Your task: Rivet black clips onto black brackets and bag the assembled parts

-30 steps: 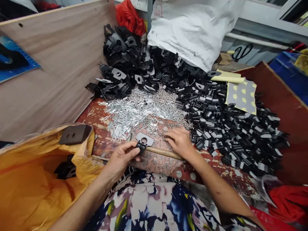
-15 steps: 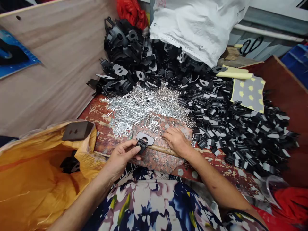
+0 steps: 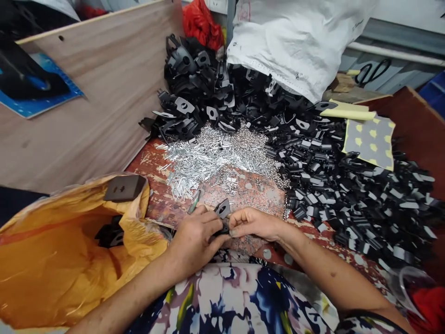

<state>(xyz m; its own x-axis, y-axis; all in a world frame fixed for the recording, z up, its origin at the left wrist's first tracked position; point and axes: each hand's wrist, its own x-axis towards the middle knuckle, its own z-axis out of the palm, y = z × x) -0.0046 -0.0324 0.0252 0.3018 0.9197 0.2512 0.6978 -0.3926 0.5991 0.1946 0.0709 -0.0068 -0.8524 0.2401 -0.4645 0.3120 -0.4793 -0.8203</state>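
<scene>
My left hand [image 3: 197,235] is closed around a black plastic clip [image 3: 223,208] with a grey pad and a round hole, tilted up between the fingers. My right hand [image 3: 256,223] meets it from the other side, thumb and forefinger pinched against the clip's lower part. Whatever lies between those fingertips is too small to make out. Beneath both hands is a speckled reddish stone slab [image 3: 269,198]. Just beyond it spreads a heap of thin silvery metal pins [image 3: 191,168]. A small green tool [image 3: 194,202] lies beside my left fingers.
Large black plastic parts [image 3: 182,60] are piled at the back, partly under a white sack [image 3: 288,41]. Smaller black pieces [image 3: 347,185] cover the right side. An orange sack [image 3: 52,269] gapes at the left, a dark block [image 3: 124,188] on its rim. A wooden board [image 3: 104,93] walls the left.
My right hand has come from the slab near the pins to the clip. My left hand has moved slightly right and turned the clip upward. The view has shifted slightly.
</scene>
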